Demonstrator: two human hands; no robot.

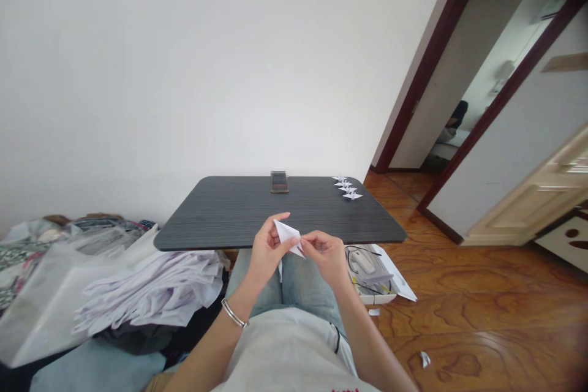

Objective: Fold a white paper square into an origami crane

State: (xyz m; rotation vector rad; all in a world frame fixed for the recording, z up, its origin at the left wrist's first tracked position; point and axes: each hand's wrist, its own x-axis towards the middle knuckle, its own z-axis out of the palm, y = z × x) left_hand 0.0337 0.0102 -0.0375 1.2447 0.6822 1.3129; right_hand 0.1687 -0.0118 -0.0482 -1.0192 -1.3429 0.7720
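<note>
A piece of folded white paper (286,233) with pointed corners is held in front of the table's near edge. My left hand (267,245) grips it from the left, thumb on its lower part and fingers behind. With thumb and fingertips, my right hand (325,252) pinches the paper's right side. Several folded paper cranes (351,195) stand in a row at the right rear of the dark table (220,211). Fingers hide part of the paper's lower folds.
A phone (279,182) lies at the table's back edge, by the wall. Piled clothes (156,288) are at the left. Below the table on the right, a white box (374,299) holds cables and small items. Paper scraps (425,359) lie on the wooden floor.
</note>
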